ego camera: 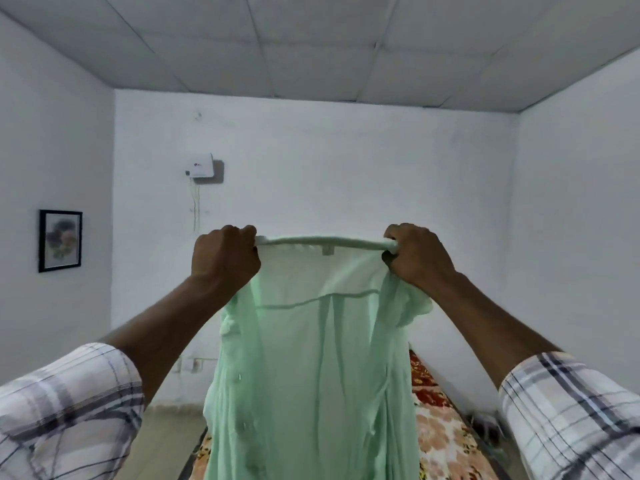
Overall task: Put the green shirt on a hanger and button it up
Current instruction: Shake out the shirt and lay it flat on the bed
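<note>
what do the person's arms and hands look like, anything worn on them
Both hands, the left hand and the right hand, are bare: no gloves, rings or watch show. Each forearm is uncovered, with a plaid sleeve pushed up toward the elbow. The fabric is white, crossed by grey and darker stripes; the other sleeve matches.

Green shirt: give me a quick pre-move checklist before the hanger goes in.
1. Left hand gripping one collar end: ok.
2. Right hand gripping the other end: ok.
3. Collar pulled straight between the hands: ok.
4. Green shirt front open, unbuttoned, inside facing the camera: ok.
5. Hanger within reach: cannot tell, none in view.
6. Hem off the floral bed cover: cannot tell, it runs out of frame.
</note>
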